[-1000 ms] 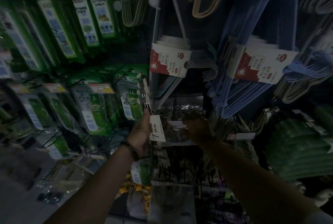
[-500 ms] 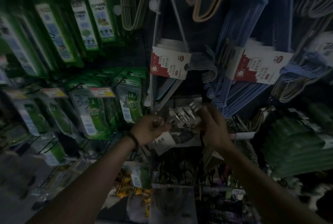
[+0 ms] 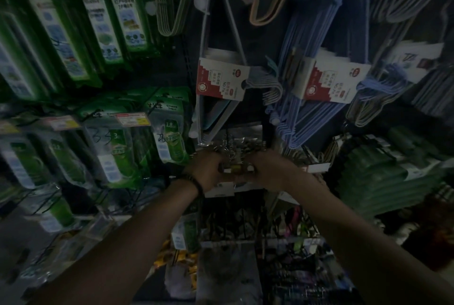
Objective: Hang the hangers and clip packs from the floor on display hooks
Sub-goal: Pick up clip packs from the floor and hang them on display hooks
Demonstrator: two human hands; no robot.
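In the dim middle of the display, a clear pack of metal clips [image 3: 234,148] is held up by both hands. My left hand [image 3: 208,172] grips its left side and my right hand [image 3: 271,169] grips its right side, fingers curled round the plastic. Above hang a grey hanger bundle with a red-and-white card [image 3: 221,78] and a blue hanger bundle [image 3: 319,78] with the same kind of card. The hook under the pack is hidden by my hands.
Green packaged goods [image 3: 169,132] fill hooks on the left, stacked green items [image 3: 393,177] lie at the right. Beige and orange hangers [image 3: 265,5] hang at the top. More small packs [image 3: 221,255] crowd the lower shelves. A white price tag [image 3: 317,168] sticks out to the right.
My hands have come closer together on the clip pack. The left hand let go of the white price tag it held a second ago, and the pack has come to sit between both hands.
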